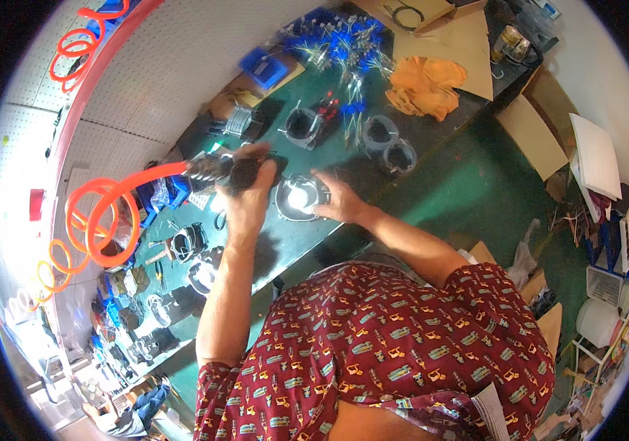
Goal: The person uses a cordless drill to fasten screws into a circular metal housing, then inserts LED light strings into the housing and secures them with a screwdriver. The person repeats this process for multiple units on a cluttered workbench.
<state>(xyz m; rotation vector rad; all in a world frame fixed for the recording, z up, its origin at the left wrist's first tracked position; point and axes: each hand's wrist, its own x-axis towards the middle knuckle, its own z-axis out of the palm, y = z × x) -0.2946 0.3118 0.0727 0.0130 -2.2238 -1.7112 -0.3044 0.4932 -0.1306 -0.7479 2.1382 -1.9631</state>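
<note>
My left hand (pixel 247 202) is wrapped round a dark air tool (pixel 245 170), held above the bench. A metal spring sleeve joins the tool to a coiled orange hose (pixel 101 220). To its right, my right hand (pixel 340 200) grips the rim of a round housing (pixel 290 211) with thumb and fingers. The middle of the housing glares bright white, so its inside is hard to make out. It rests on the dark green bench (pixel 285 257) near the front edge. The tool's working end is blurred and partly hidden by my fingers.
Beyond my hands lie a ring-shaped part (pixel 301 126), a wire coil (pixel 239 121) and two grey rings (pixel 390 142). Blue-ended wires (pixel 344 40), orange gloves (pixel 427 84) and a blue tray (pixel 263 68) sit further back. More round parts (pixel 187 241) line the left. Another person (pixel 127 419) sits lower left.
</note>
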